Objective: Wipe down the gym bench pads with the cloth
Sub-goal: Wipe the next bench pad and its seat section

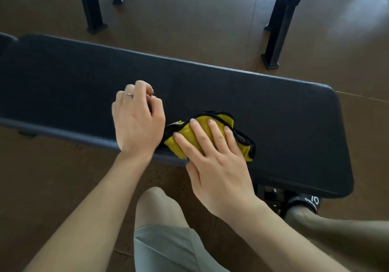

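The yellow cloth (208, 136), bunched at the near edge of the bench pad (273, 111), is pressed under the flat right hand (216, 164) while the left hand (136, 118), loosely curled and empty, rests beside it; being unclamped, the cloth could be pushed off the near edge.

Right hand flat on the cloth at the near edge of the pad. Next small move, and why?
Probably slide the right hand and the yellow cloth left along the bench pad. The cloth lies bunched by the near edge under straight fingers, and most of the pad stretches left. The left hand, loosely curled and holding nothing, sits in that path and should lift first.
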A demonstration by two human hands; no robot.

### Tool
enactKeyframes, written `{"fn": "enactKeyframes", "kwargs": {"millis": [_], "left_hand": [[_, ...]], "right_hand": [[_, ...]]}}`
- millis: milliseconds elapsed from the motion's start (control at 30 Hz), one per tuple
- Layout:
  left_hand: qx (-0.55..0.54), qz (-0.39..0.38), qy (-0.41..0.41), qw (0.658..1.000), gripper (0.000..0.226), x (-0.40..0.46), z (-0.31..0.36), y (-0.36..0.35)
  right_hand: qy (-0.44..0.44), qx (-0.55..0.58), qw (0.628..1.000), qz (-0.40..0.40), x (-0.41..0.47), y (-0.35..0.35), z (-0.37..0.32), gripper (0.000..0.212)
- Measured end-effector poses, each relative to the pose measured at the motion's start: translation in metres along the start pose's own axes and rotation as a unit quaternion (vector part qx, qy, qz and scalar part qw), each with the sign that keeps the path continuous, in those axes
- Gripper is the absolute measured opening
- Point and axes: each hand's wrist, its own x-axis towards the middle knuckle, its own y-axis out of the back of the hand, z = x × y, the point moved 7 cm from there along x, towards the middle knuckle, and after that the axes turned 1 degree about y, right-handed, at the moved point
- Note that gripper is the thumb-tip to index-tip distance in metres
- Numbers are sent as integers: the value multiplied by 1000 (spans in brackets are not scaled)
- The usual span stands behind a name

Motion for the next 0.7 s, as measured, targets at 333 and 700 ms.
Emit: {"fn": "enactKeyframes", "kwargs": {"millis": [333, 700], "left_hand": [[44, -71, -123, 989, 43, 5, -8, -1], [-33, -8, -68, 997, 45, 11, -48, 19]], "right_hand": [[-59, -38, 998, 1, -43, 13, 73, 52], [236, -56, 970, -24, 81, -3, -35, 54]]}}
